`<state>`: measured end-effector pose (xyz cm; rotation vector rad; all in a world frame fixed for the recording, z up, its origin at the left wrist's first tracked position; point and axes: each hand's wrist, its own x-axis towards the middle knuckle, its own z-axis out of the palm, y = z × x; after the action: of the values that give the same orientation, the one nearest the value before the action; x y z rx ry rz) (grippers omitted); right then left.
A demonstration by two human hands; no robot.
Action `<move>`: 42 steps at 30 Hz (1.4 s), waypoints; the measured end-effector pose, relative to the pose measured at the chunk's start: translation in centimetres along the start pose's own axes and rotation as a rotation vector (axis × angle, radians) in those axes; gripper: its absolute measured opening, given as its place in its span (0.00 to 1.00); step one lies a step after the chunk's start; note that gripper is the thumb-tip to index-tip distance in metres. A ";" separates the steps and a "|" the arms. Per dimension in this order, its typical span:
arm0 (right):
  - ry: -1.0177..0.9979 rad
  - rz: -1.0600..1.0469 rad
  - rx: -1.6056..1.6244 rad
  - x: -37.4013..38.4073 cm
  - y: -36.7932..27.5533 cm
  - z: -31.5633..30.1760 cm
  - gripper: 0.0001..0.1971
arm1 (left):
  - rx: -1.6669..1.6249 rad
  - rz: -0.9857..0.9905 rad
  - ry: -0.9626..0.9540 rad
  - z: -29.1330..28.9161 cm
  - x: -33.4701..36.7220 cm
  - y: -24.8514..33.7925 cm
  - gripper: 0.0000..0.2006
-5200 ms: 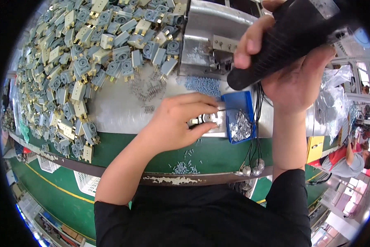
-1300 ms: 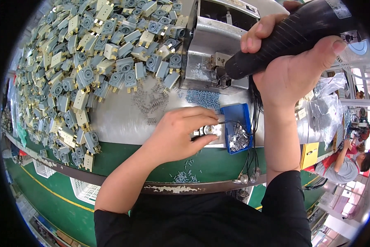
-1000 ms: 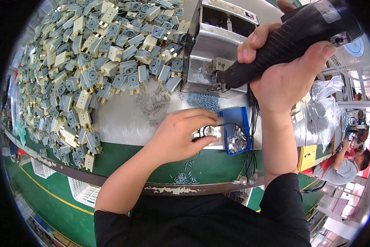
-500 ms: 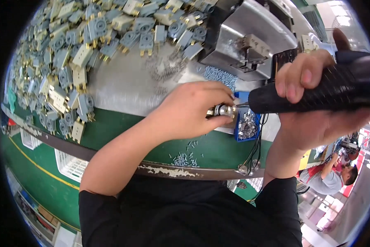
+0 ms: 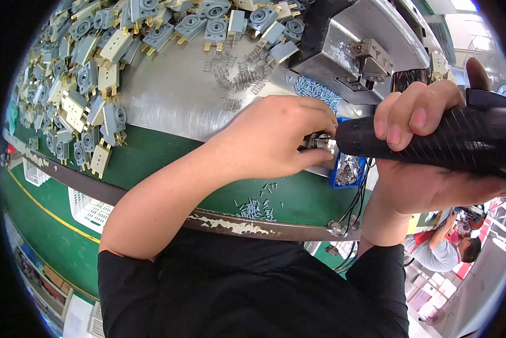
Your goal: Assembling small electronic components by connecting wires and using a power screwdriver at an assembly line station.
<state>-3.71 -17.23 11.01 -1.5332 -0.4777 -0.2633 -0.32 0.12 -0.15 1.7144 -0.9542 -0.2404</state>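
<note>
Small metal part (image 5: pixel 321 142), partly hidden, pinched between the thumb and fingers of the left hand (image 5: pixel 281 132) above the bench (image 5: pixel 168 107). At 3 o'clock, the right hand (image 5: pixel 419 183) wraps its fingers round a black power screwdriver (image 5: pixel 461 135), nose just beside the part; tip contact cannot be told. Blue box (image 5: pixel 337 183), 5 o'clock; blue screws (image 5: pixel 316 93), 12; springs (image 5: pixel 242 76), 10; heaped grey-and-cream blocks (image 5: pixel 87 76), 9 to 10.

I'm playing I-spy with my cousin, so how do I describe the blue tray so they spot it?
Find the big silver metal casing at the upper right. Below it, partly hidden by the black electric screwdriver in the right hand, is a small tray holding shiny metal pieces. Unlike the pale-blue screws nearby, it's deep blue.
</note>
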 end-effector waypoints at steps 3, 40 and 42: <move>-0.001 -0.001 0.011 -0.1 0.0 -0.6 0.59 | 0.001 -0.006 -0.008 -0.1 -0.1 0.0 0.16; 0.044 -0.042 0.059 -1.9 1.3 1.4 0.55 | -0.025 0.043 0.012 -0.1 0.0 -0.3 0.15; 0.052 -0.016 0.160 -1.5 1.2 1.5 0.56 | -0.037 0.015 -0.005 -0.2 0.1 0.0 0.15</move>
<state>-4.64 -15.85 9.20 -1.3639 -0.4591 -0.2700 -0.17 0.21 -0.09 1.6730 -0.9602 -0.2510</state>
